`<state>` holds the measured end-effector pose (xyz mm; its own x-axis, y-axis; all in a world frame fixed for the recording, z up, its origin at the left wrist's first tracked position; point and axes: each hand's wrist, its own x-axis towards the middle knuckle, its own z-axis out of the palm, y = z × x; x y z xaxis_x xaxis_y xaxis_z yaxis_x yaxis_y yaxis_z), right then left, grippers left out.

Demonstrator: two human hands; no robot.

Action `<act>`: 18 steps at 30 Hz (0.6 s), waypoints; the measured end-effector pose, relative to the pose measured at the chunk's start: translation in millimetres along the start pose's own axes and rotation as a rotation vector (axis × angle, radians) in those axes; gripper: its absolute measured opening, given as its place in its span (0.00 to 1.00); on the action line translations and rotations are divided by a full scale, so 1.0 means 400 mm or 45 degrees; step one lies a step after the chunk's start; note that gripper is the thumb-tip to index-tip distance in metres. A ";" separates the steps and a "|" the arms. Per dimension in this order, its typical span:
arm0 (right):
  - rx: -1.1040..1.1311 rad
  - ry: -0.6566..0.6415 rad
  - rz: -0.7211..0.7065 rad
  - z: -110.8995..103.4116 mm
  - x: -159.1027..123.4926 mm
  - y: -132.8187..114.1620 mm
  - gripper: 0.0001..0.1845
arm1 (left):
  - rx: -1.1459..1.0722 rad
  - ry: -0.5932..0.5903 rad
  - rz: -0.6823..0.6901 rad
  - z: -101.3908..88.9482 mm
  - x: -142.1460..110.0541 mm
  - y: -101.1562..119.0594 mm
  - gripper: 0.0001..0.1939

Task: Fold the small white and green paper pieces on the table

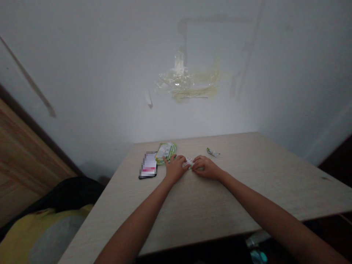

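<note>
Between my hands, on the table top, is a small white and green strip [188, 162] that looks like a piece of printed wrapper. My left hand [175, 169] grips its left end between thumb and fingers, while the outer fingers spread toward a green and white packet [165, 151]. At the strip's right end, my right hand [206, 168] is closed with thumb and fingertips pinched on it. The fingers partly cover the strip. Further right lies a twisted piece of similar green and white wrapper [213, 152], apart from both hands.
A phone [149, 165] with a blurred screen lies left of my left hand, touching the packet. The pale wooden table [198, 212] meets a wall [110, 73] marked with peeling tape [189, 82]. Yellow and grey cloth [46, 231] is at the lower left, beyond the table edge.
</note>
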<state>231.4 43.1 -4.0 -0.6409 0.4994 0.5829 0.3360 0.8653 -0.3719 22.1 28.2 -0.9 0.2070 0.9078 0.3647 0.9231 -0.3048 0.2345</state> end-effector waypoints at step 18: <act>-0.112 0.028 0.249 0.019 -0.006 0.028 0.09 | -0.037 -0.038 -0.018 -0.003 0.002 -0.001 0.13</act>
<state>231.4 51.3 -14.8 -0.5431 0.6580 0.5216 0.5119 0.7519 -0.4155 21.7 28.8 0.3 0.2043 0.9200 0.3344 0.9161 -0.3000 0.2659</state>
